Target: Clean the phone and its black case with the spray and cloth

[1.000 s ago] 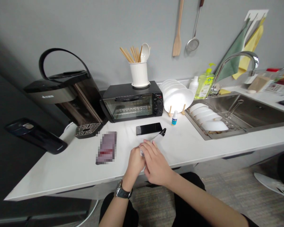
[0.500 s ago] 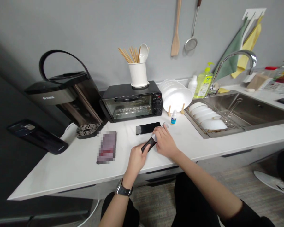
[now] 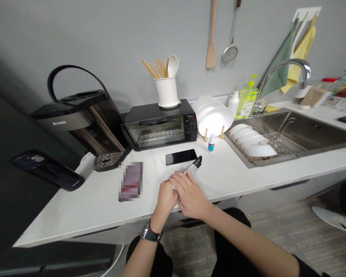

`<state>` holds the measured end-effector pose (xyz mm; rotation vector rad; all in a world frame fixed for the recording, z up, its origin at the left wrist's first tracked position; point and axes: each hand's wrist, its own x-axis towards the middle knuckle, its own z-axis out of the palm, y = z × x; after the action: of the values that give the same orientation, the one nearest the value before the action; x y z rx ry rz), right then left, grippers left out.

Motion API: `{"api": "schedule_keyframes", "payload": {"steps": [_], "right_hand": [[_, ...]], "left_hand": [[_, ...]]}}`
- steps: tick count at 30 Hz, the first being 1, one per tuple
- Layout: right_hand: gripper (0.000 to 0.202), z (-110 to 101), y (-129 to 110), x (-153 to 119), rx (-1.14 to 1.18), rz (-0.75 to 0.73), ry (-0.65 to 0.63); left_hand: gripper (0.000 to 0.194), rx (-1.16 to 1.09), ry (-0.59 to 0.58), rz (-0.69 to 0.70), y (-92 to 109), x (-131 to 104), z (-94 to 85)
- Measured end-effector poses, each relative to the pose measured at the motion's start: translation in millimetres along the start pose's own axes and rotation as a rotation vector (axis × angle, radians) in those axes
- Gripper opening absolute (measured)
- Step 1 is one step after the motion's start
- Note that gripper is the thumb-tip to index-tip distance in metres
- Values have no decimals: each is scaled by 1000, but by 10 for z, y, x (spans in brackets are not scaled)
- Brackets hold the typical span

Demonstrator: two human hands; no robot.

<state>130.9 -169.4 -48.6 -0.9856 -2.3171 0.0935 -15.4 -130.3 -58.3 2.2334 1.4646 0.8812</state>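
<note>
Right hand (image 3: 192,195) has been drawn back to left hand (image 3: 165,196), before the phone (image 3: 181,157); black-tipped object (image 3: 197,162), clasped by both hands' curled fingers, is best steadied.

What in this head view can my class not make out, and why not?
All in the head view:
1. Most of the black-tipped object: covered by hands.
2. Fingertips of the left hand: hidden by the right hand.
3. Label wording on the small bottle: too small.
4. Upper end of the wooden spatula: cut off by the top edge.
</note>
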Motion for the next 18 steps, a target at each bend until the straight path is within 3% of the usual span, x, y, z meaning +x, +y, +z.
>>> {"api": "schedule_keyframes", "payload": {"steps": [3,6,10,12,15,18], "right_hand": [[71,-144,310,30,-58,-43,-22],[68,-239,613,97,-80,23,33],[67,-236,759,186,-67,93,85],[66,-175,645,196,-57,123,104],[68,-39,274,149,-27,146,117],[85,83,-120,70,57,137,88]], "left_hand": [[24,-9,2,-1,41,26,-28],[30,-50,4,-7,103,48,-54],[39,-122,12,-60,142,57,-68],[37,-137,15,-56,131,53,-64],[26,-141,20,-34,72,38,-21],[21,-131,43,-51,-26,19,62]]}}
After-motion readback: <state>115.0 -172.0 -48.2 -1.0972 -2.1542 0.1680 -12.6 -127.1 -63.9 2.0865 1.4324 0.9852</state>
